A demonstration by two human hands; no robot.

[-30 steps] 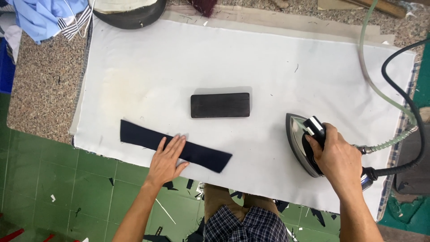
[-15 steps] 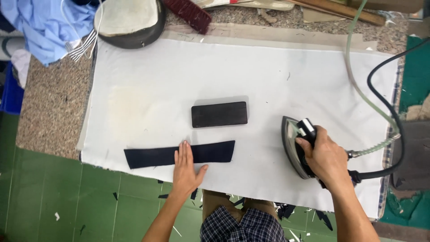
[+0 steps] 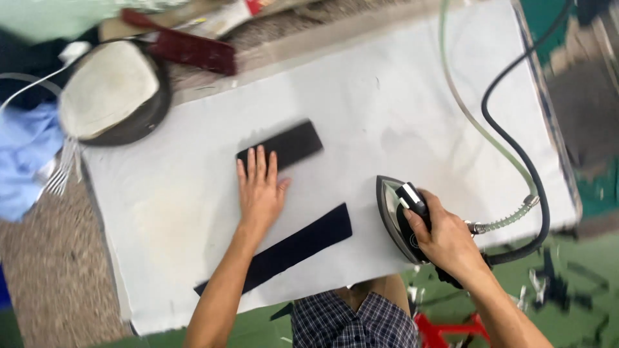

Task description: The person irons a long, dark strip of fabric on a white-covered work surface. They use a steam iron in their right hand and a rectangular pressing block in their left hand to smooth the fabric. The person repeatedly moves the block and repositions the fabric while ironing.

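No packages, labels, signs, screens

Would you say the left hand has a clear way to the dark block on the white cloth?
Probably yes: the left hand lies flat with its fingertips at the dark block, nothing between them; the iron sits off to the right.

A white cloth [image 3: 361, 84] is being shown spread over the speckled grey-brown tabletop [image 3: 39, 258]. A dark navy fabric strip [image 3: 303, 243] is being seen on it, with a near-black block [image 3: 290, 145] above. A silver iron [image 3: 396, 219] with a black handle is being shown, trailed by a black cable [image 3: 509, 138] and a pale green hose [image 3: 480, 122]. A dark red brush [image 3: 193, 50], light blue cloth [image 3: 22, 158] and a blue-and-white checked shirt [image 3: 354, 322] are also being picked out.
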